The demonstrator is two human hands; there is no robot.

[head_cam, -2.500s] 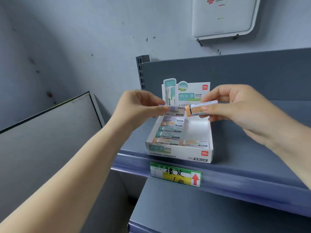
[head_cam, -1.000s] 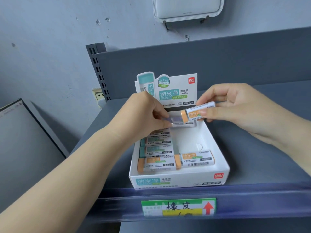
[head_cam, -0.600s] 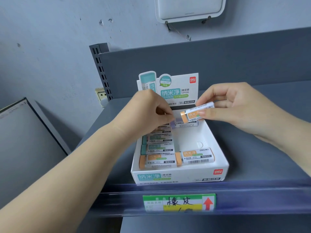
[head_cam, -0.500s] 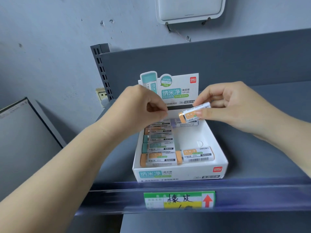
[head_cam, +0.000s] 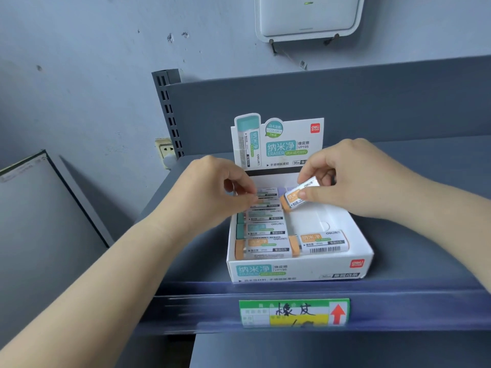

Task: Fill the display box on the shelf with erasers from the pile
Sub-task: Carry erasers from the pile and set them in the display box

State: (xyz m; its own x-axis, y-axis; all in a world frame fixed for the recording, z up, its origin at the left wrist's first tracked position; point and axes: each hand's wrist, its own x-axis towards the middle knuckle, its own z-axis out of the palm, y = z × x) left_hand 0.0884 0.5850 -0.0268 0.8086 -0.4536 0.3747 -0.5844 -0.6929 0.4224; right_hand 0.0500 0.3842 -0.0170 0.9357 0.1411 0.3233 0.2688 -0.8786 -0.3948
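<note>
A white display box [head_cam: 297,270] with a printed back flap stands on the grey shelf [head_cam: 414,251]. Its left column holds several stacked erasers [head_cam: 261,231], and one orange-tipped eraser [head_cam: 318,241] lies at its front right. My right hand [head_cam: 353,179] pinches an orange-tipped eraser [head_cam: 296,196], tilted, over the back right of the box. My left hand [head_cam: 215,189] hovers over the back of the left column with fingertips pinched together and nothing visible in them. The pile is out of view.
A green and yellow price label [head_cam: 293,312] with a red arrow sits on the shelf's front rail. A slotted upright [head_cam: 168,112] and a wall socket [head_cam: 164,148] stand left of the box. A white device [head_cam: 308,17] hangs on the wall above.
My left hand set its purple-tipped eraser down at the back of the box and let go. My right hand has lowered its orange-tipped eraser toward the box's right side.
</note>
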